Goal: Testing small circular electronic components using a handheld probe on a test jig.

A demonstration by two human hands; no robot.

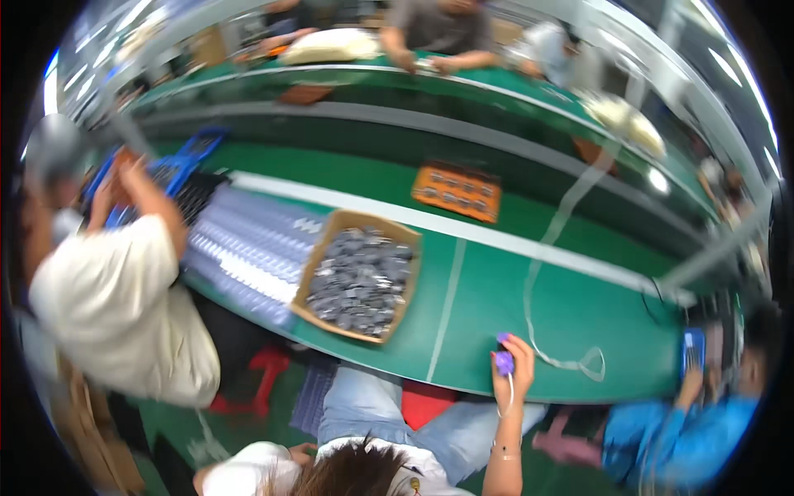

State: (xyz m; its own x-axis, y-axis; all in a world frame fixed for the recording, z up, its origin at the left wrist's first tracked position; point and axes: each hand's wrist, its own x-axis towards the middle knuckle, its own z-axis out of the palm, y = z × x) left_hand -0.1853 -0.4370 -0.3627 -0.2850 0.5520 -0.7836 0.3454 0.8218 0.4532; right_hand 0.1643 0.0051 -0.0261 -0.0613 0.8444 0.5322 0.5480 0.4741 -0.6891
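Observation:
At the table's front edge is my right hand [519, 372], its fingers closed around a small purple object [504, 362]. A second bit of purple [503, 337] shows at the fingertips; I cannot make out whether the two are one piece. A thin white cord [510, 393] hangs from the purple object past my wrist. Low in the picture, beside my white sleeve and my lap, only a small part of my left hand [303, 452] shows, and its fingers are hidden. Left of my right hand, a cardboard box [416, 273] full of small grey parts stands on the green table [488, 306].
Clear plastic trays [248, 248] lie left of the box. An orange tray [456, 192] of parts sits farther back. A white cable [529, 306] trails over the table. A person in a cream shirt [124, 289] works at left, one in blue [678, 442] at right.

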